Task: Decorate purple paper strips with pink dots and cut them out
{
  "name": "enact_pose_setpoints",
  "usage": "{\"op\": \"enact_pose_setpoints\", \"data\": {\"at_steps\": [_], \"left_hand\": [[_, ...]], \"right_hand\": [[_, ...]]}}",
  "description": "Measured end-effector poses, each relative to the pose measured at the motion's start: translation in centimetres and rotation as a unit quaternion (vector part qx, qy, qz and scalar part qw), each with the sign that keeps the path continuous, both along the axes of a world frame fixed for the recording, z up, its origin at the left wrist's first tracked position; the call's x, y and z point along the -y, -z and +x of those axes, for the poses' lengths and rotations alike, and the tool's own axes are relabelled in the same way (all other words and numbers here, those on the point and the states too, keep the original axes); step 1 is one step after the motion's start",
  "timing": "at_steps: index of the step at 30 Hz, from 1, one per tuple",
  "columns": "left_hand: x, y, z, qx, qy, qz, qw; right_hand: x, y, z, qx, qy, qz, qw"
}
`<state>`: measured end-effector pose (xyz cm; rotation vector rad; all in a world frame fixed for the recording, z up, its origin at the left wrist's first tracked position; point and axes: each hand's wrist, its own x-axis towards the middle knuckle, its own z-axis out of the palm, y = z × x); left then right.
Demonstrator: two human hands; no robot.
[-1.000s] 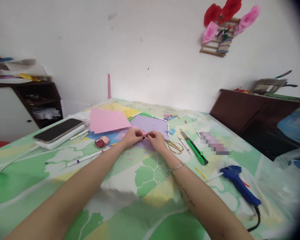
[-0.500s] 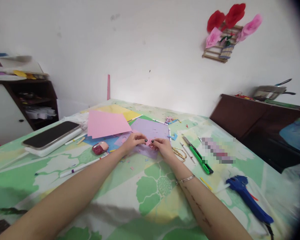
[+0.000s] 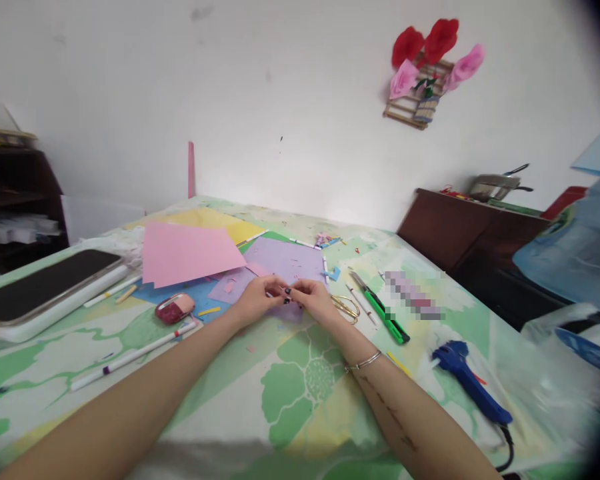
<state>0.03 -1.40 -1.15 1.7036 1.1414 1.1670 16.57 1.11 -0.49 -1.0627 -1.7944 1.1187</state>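
Note:
My left hand [image 3: 261, 297] and my right hand [image 3: 314, 300] meet at their fingertips above the near edge of a purple sheet [image 3: 293, 257]. Both hands are closed in a pinch. What sits between the fingers is too small and hidden to name. Pink sheets [image 3: 190, 253] lie left of my hands, over a blue sheet [image 3: 155, 291] and a yellow one [image 3: 205, 220]. Gold-handled scissors [image 3: 349, 308] are just beside my right hand, partly behind it.
A green utility knife [image 3: 383, 312] and a blue glue gun [image 3: 473, 381] lie at the right. On the left are a phone [image 3: 50, 283], a dark red case [image 3: 173, 309] and a white pen [image 3: 135, 353]. Paper scraps [image 3: 326, 239] sit farther back.
My two hands have come together, and their fingertips now meet. The pink bit seen between them earlier is now mostly hidden. The camera view has shifted to the right.

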Motion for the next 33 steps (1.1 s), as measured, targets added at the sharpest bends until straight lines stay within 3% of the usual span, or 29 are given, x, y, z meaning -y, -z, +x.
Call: {"op": "enact_pose_setpoints", "data": {"at_steps": [4, 7, 10, 14, 19, 23, 26, 30, 33], "left_hand": [[0.2, -0.4, 0.2, 0.038, -0.046, -0.009, 0.998], [0.2, -0.7, 0.4, 0.074, -0.071, -0.034, 0.994], [0.2, -1.0, 0.8, 0.116, -0.09, -0.063, 0.987], [0.0, -1.1, 1.0, 0.173, -0.105, -0.082, 0.976], [-0.4, -1.2, 0.7, 0.226, -0.112, -0.095, 0.963], [-0.2, -1.7, 0.6, 0.243, -0.11, -0.107, 0.958], [-0.1, -2.0, 0.6, 0.248, -0.112, -0.106, 0.956], [-0.2, -2.4, 0.2, 0.259, -0.116, -0.094, 0.954], [-0.1, -2.7, -0.2, 0.271, -0.112, -0.085, 0.952]], "right_hand": [[-4.0, -2.0, 1.1, 0.077, 0.071, 0.035, 0.994], [-9.8, -4.0, 2.8, 0.151, 0.15, 0.058, 0.975], [-15.4, -5.0, 4.4, 0.22, 0.205, 0.069, 0.951], [-20.6, -3.9, 5.1, 0.288, 0.218, 0.068, 0.93], [-24.1, -2.1, 4.6, 0.315, 0.215, 0.058, 0.923], [-24.8, -2.1, 5.0, 0.3, 0.236, 0.053, 0.923], [-23.7, -2.6, 5.9, 0.265, 0.268, 0.053, 0.925], [-20.1, -3.8, 6.8, 0.174, 0.298, 0.07, 0.936], [-15.6, -4.5, 6.4, 0.082, 0.279, 0.091, 0.953]]}}
